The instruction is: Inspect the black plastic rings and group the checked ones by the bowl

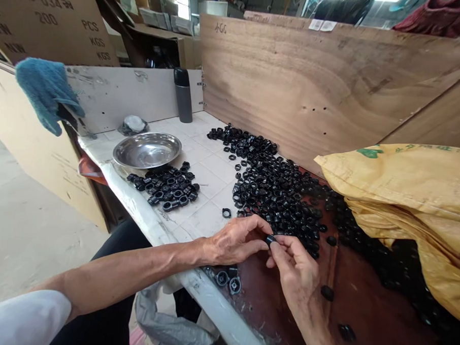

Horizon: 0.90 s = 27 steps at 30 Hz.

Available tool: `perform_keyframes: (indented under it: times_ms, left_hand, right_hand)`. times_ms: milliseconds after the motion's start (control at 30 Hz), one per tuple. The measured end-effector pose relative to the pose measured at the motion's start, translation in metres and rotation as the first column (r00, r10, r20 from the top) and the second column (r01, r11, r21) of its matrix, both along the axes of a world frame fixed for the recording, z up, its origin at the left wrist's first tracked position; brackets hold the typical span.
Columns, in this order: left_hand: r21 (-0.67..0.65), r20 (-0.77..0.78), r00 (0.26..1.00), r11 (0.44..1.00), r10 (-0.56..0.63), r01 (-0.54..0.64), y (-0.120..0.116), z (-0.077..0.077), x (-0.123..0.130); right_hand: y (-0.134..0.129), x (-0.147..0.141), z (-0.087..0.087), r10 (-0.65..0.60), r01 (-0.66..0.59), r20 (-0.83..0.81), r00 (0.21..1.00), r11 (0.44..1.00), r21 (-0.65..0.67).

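Two hands meet over one small black ring point(270, 240), held at the fingertips low in the middle of the view. The right hand point(296, 277) pinches it between thumb and forefinger, its other fingers curled inward, while the left hand point(236, 241) closes in from 9 o'clock with its fingers curved toward the ring; neither hand is released. Exactly how the left fingers bear on the ring is partly hidden. Handling this single ring looks like the step in hand, and the grip seems to call for a steady turn of the fingertips rather than any reach outward. At 12 o'clock from the hands, a large heap point(271, 189) of similar black rings spreads across the worktop point(211, 166), running toward 3 o'clock and under a folded yellow sack point(400, 185). A few rings point(229, 280) lie just below the left hand, and a smaller cluster point(164, 187) sits at 10 o'clock, beside a steel bowl point(147, 149). Farther off stand a grey flask point(183, 95) and, hanging toward 10 o'clock, a blue cloth point(45, 93).
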<state>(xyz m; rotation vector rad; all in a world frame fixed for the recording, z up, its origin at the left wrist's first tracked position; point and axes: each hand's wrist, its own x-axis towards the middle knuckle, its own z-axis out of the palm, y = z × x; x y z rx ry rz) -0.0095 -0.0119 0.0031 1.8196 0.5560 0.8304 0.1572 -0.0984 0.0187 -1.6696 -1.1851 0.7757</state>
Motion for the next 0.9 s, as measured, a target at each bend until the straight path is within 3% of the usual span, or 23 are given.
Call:
perform_keyframes:
  times_ms: [133, 200, 267, 333, 433, 467, 533, 600, 667, 733, 800, 900]
  left_hand:
    - [0.298, -0.058, 0.998, 0.953, -0.036, 0.052, 0.002, 0.002, -0.004]
    - [0.346, -0.119, 0.99, 0.931, -0.079, 0.116, 0.002, 0.01, -0.008]
    - [0.355, -0.215, 0.969, 0.915, -0.12, 0.192, 0.001, 0.019, -0.015]
    - [0.388, -0.302, 0.944, 0.888, -0.131, 0.247, 0.0, 0.026, -0.023]
    - [0.405, -0.389, 0.916, 0.875, -0.098, 0.266, -0.001, 0.025, -0.036]
    - [0.395, -0.409, 0.911, 0.89, -0.052, 0.229, 0.0, 0.021, -0.041]
    - [0.404, -0.426, 0.887, 0.914, 0.175, 0.014, 0.003, 0.012, -0.052]
    - [0.463, -0.416, 0.764, 0.838, 0.494, -0.289, 0.01, 0.001, -0.061]
    - [0.51, -0.431, 0.649, 0.762, 0.628, -0.399, 0.019, -0.007, -0.066]
    - [0.488, -0.492, 0.643, 0.797, 0.587, -0.355, 0.028, -0.01, -0.063]
    - [0.427, -0.543, 0.684, 0.861, 0.487, -0.274, 0.032, -0.009, -0.053]
    - [0.389, -0.545, 0.738, 0.9, 0.398, -0.197, 0.031, -0.006, -0.028]
  right_hand:
    - [0.002, -0.005, 0.001, -0.031, -0.012, -0.407, 0.913, 0.995, -0.103]
    - [0.003, 0.0, 0.002, 0.014, -0.086, -0.435, 0.9, 0.985, -0.146]
    - [0.003, 0.009, 0.005, 0.081, -0.135, -0.26, 0.962, 0.972, -0.194]
    - [0.003, 0.022, 0.007, 0.138, -0.118, 0.079, 0.987, 0.968, -0.224]
    - [0.001, 0.039, 0.011, 0.212, -0.075, 0.47, 0.857, 0.954, -0.292]
    - [0.0, 0.042, 0.013, 0.239, -0.061, 0.53, 0.814, 0.942, -0.331]
    - [-0.002, 0.046, 0.018, 0.283, -0.018, 0.598, 0.75, 0.913, -0.409]
    - [-0.004, 0.046, 0.022, 0.298, 0.059, 0.659, 0.691, 0.885, -0.462]
    - [-0.005, 0.043, 0.023, 0.315, 0.122, 0.698, 0.643, 0.858, -0.5]
    - [-0.004, 0.04, 0.018, 0.325, 0.133, 0.717, 0.616, 0.854, -0.502]
    - [-0.002, 0.038, 0.008, 0.307, 0.089, 0.735, 0.605, 0.891, -0.446]
    - [0.001, 0.035, -0.008, 0.252, 0.021, 0.761, 0.598, 0.944, -0.329]
